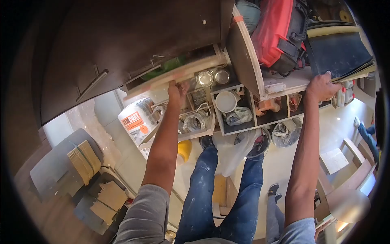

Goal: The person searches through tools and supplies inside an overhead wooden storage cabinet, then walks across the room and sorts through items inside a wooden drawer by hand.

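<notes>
My left hand [178,90] is closed at the lower edge of a pale wooden drawer [174,76], its fingers partly hidden. Something green [164,67] shows inside that drawer, under the dark cabinet door [134,36]. My right hand [322,86] grips the front edge of a wooden shelf [288,79], the thumb up beside a stack of black sheets [339,53]. On the same shelf lies a red and black toolbox [276,32]. Below my hands, open compartments hold two round tins [204,78], a white-lidded tub [226,101] and a plastic bag [239,116].
A white skimcoat bucket [137,120] stands to the left, near cardboard pieces [84,162]. Clear buckets [287,133] and a yellow container [184,150] sit on the floor near my legs. Wooden frames [345,175] and another person's leg [276,215] are at the right.
</notes>
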`<act>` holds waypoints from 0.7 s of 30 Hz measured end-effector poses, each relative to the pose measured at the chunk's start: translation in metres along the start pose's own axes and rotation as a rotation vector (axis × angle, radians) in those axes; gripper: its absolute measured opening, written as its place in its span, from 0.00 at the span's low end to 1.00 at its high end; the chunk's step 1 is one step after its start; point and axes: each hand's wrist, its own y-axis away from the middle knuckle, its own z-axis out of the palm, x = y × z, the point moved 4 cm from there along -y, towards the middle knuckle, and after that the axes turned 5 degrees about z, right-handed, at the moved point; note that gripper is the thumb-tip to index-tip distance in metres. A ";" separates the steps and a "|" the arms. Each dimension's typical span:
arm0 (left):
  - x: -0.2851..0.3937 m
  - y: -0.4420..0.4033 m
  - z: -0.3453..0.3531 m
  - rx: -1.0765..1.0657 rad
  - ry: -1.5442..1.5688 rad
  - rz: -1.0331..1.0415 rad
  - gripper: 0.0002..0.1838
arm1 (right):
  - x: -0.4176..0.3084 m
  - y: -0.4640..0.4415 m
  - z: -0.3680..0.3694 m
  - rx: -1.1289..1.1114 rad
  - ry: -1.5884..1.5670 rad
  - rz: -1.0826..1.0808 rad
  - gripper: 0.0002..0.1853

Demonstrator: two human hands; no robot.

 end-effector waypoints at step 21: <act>0.114 0.195 0.061 -0.170 -1.889 1.329 0.22 | 0.014 -0.008 0.009 0.006 0.013 0.002 0.31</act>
